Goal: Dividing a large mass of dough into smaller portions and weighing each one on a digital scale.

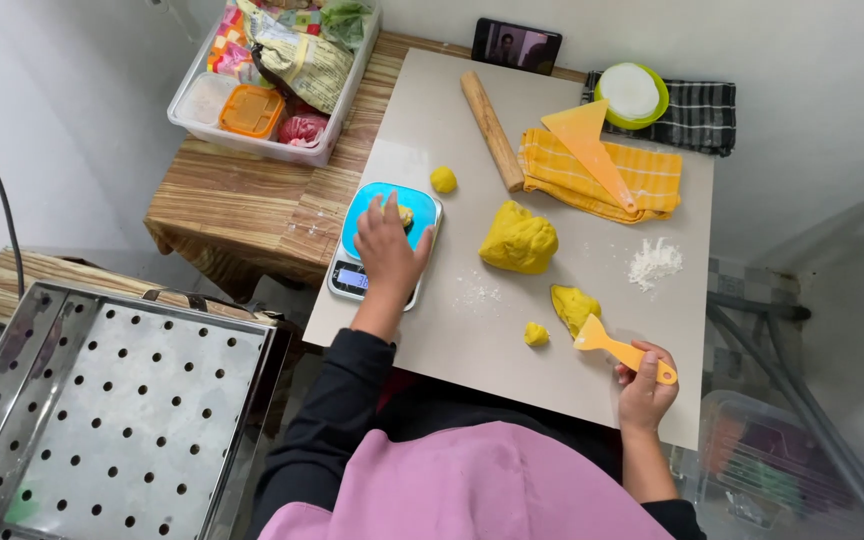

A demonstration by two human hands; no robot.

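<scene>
The left hand (pixel 389 252) rests over the blue platform of a small kitchen scale (pixel 384 243), fingers close together and curled down onto a little piece of yellow dough (pixel 407 216) that peeks out at the fingertips. Whether the fingers pinch the piece or only press on it cannot be told. Just past the fingertips, on the pale work board (pixel 592 340), sits a small dough ball (pixel 443 180), already rounded.

The right hand (pixel 644 390) is closed around the handle of a yellow plastic scraper (pixel 616 347), whose blade points away from the hand toward a cut chunk of dough (pixel 574 305). A smaller scrap (pixel 536 334) lies just to the inner side of that blade, and the big dough mass (pixel 519 238) sits farther out, between the two hands. Beyond it lie a wooden rolling pin (pixel 491 130), a yellow checked cloth (pixel 602 176) with a triangular scraper on top, and a pinch of flour (pixel 654 263) out ahead of the right hand.

To weigh the portion well, the judgement is simple — the left hand should let go fully and lift clear, since any weight from the fingers would falsify the reading. The display lies under the wrist, so pulling the hand back also uncovers it. Keeping the scraper beside the cut chunk makes trimming or adding a bit quick.
</scene>
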